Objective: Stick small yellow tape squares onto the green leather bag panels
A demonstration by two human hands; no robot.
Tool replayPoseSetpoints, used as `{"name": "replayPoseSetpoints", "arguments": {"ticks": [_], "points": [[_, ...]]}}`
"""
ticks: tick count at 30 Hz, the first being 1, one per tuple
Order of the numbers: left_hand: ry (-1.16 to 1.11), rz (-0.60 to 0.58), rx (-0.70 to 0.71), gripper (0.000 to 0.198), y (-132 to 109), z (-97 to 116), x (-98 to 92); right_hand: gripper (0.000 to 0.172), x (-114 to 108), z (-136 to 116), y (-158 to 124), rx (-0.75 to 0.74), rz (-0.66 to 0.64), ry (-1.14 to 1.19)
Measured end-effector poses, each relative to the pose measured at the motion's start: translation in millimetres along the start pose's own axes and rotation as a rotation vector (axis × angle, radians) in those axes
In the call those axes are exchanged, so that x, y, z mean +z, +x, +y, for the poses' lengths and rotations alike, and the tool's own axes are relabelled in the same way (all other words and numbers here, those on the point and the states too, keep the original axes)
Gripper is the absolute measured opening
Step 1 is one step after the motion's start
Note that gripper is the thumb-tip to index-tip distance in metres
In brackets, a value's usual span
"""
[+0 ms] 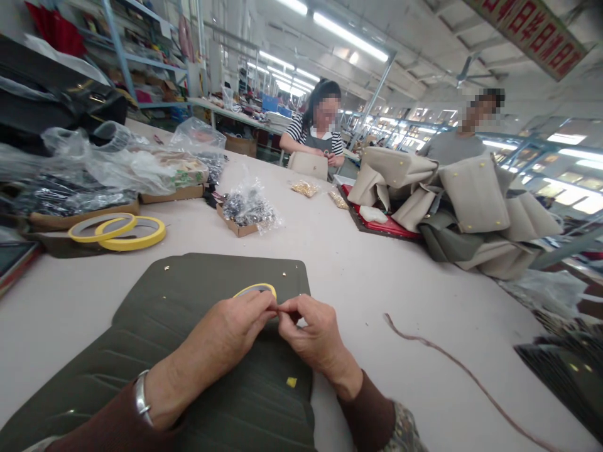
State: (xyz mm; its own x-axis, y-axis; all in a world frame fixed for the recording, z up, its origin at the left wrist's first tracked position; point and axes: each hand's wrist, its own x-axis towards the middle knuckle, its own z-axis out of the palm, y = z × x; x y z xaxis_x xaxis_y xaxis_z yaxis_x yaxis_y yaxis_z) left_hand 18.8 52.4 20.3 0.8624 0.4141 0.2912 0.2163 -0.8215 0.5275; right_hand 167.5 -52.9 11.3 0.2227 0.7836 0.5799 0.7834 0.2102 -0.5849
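Note:
Both hands meet above a dark olive panel [198, 351] that lies on the table and has small metal studs near its far edge. My left hand [230, 326] is closed, with a roll of yellow tape [258, 288] showing just beyond its fingers. My right hand [313, 326] is pinched, its thumb and forefinger touching the left fingertips. Whatever lies between those fingertips is too small to make out. A small piece of yellow tape [291, 382] is stuck on the panel below my right hand.
Two yellow tape rolls [151, 242] lie at the left, near plastic-wrapped parts. A small carton [240, 226] of bagged pieces stands ahead. Beige bag pieces [475, 194] are heaped at the right. A brown cord [452, 355] crosses the table. Two people are beyond; one handles a beige piece [308, 164].

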Motion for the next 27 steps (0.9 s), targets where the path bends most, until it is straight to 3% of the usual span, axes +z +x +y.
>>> {"name": "replayPoseSetpoints", "arguments": {"ticks": [6,9,12,15,21,27], "points": [[0.053,0.133,0.048,0.022,-1,4,2.6,0.014,3,5,13,0.737,-0.058,0.498],[0.156,0.1,0.006,0.018,-1,5,5.6,0.018,-2,21,12,0.874,-0.071,0.528],[0.295,-0.054,-0.067,0.013,2,3,8.5,0.02,-5,32,7,0.857,-0.194,0.423],[0.353,-0.153,-0.086,0.014,5,2,10.5,0.019,-3,32,4,0.771,-0.236,0.288],[0.38,-0.156,-0.057,0.016,4,1,13.6,0.016,2,21,10,0.502,-0.239,-0.074],[0.376,-0.165,-0.049,0.016,2,-1,14.8,0.015,5,22,9,0.455,-0.272,-0.17]]}}
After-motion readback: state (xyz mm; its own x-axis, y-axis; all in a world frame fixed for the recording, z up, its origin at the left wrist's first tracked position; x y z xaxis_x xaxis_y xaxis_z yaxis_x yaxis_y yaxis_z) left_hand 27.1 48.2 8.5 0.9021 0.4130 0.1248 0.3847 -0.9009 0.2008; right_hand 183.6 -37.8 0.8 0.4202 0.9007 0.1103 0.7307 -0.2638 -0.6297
